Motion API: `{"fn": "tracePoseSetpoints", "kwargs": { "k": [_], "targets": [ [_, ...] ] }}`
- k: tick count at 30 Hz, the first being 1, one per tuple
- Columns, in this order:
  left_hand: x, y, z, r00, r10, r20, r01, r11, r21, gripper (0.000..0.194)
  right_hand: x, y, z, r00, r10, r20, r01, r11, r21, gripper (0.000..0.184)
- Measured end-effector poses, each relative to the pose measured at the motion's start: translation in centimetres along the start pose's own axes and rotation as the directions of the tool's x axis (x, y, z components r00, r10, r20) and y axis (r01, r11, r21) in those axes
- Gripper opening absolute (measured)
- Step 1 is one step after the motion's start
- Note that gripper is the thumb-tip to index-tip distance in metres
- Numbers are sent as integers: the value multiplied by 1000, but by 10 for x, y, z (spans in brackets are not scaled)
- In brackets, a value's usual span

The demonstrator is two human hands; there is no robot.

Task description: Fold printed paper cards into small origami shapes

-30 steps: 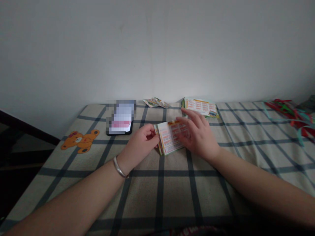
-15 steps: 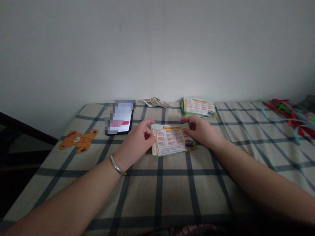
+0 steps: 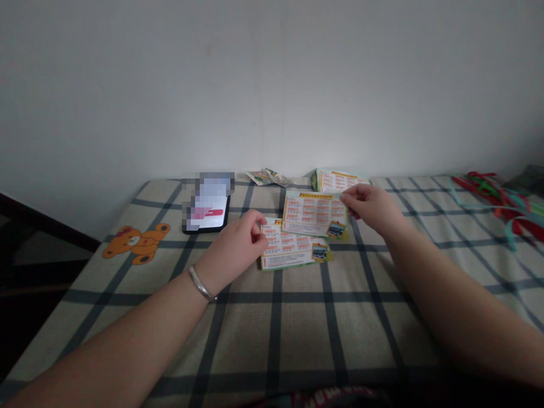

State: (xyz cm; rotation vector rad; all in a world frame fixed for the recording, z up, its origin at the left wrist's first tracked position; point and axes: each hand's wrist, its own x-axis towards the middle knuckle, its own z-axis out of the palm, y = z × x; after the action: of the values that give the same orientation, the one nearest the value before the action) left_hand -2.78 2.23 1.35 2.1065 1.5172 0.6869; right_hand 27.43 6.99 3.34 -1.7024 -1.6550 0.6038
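Note:
Between the fingers of my right hand (image 3: pixel 369 207) is the right edge of a printed card (image 3: pixel 312 214), raised above the cloth. It has orange and yellow print and a small vehicle picture in its lower right corner. Below and partly behind it lies a similar card (image 3: pixel 289 258). My left hand (image 3: pixel 246 235), with a silver bangle on the wrist, pinches that lower card at its left edge. Farther back, a pile of the same cards (image 3: pixel 335 180) lies close to the wall, partly covered by the raised card and my right hand.
A phone (image 3: pixel 208 204) with a lit screen lies left of the cards. Crumpled wrappers (image 3: pixel 267 177) rest near the wall (image 3: pixel 272 85). A bear picture (image 3: pixel 136 243) marks the checked cloth (image 3: pixel 238 340) at left. Red and green ribbons (image 3: pixel 497 198) are heaped at right.
My right hand has moved right and slightly away, drawing the top card off the lower one toward the back pile. My left hand has stayed almost in place on the lower card.

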Motion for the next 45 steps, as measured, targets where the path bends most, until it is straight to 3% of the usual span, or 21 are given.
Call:
{"fn": "tracePoseSetpoints", "kwargs": {
  "k": [4, 9, 13, 15, 17, 19, 21, 22, 27, 32, 34, 38, 40, 42, 45],
  "targets": [
    [0, 0, 1, 1000, -1, 10, 1, 1000, -4, 22, 10, 8, -5, 980, 154, -130, -132, 978, 160, 12],
    [0, -1, 2, 1000, 8, 13, -8, 1000, -4, 21, 17, 19, -11, 950, 192, -246, -172, 980, 100, 16],
    [-1, -1, 3, 1000, 26, 5, -26, 1000, 8, 20, 21, 33, -14, 888, -24, -460, -47, 989, -142, 44],
    [-1, 0, 2, 1000, 22, 4, -22, 1000, 16, 19, 21, 35, -13, 859, -175, -481, 52, 965, -259, 48],
    [-1, 2, 2, 1000, 22, 6, -23, 1000, 20, 18, 18, 32, -8, 857, -334, -391, 183, 908, -376, 43],
    [-1, 2, 1, 1000, 29, 5, -29, 999, 20, 18, 13, 25, -2, 853, -473, -219, 318, 805, -501, 35],
    [0, 1, 2, 999, 35, -2, -35, 999, 17, 18, 7, 17, 4, 846, -533, -4, 426, 681, -596, 36],
    [0, 1, 2, 999, 36, -4, -36, 999, 17, 18, 5, 13, 6, 848, -528, 43, 438, 653, -618, 35],
    [0, 0, 2, 999, 33, 0, -33, 999, 21, 19, -2, 5, 9, 842, -528, 106, 460, 604, -650, 31],
    [0, 2, 2, 999, 45, 0, -45, 999, 24, 19, 1, 9, 4, 857, -512, -59, 335, 640, -692, 16],
    [0, 1, 3, 999, 49, -9, -49, 999, 18, 22, 3, 11, 3, 851, -523, -51, 366, 659, -657, 16],
    [0, -1, 4, 998, 55, -21, -55, 998, -8, 31, 0, 5, 5, 770, -620, 151, 611, 647, -456, 22],
    [0, -1, 4, 999, 49, -19, -50, 999, -18, 32, -7, -2, 9, 708, -626, 326, 706, 622, -338, 31],
    [0, 0, 4, 999, 43, -17, -43, 999, -20, 34, -16, -10, 13, 667, -617, 418, 740, 613, -278, 36],
    [-1, 3, 2, 999, 34, -16, -34, 999, -1, 36, -27, -17, 16, 642, -591, 489, 753, 607, -254, 43]
  ]
}}
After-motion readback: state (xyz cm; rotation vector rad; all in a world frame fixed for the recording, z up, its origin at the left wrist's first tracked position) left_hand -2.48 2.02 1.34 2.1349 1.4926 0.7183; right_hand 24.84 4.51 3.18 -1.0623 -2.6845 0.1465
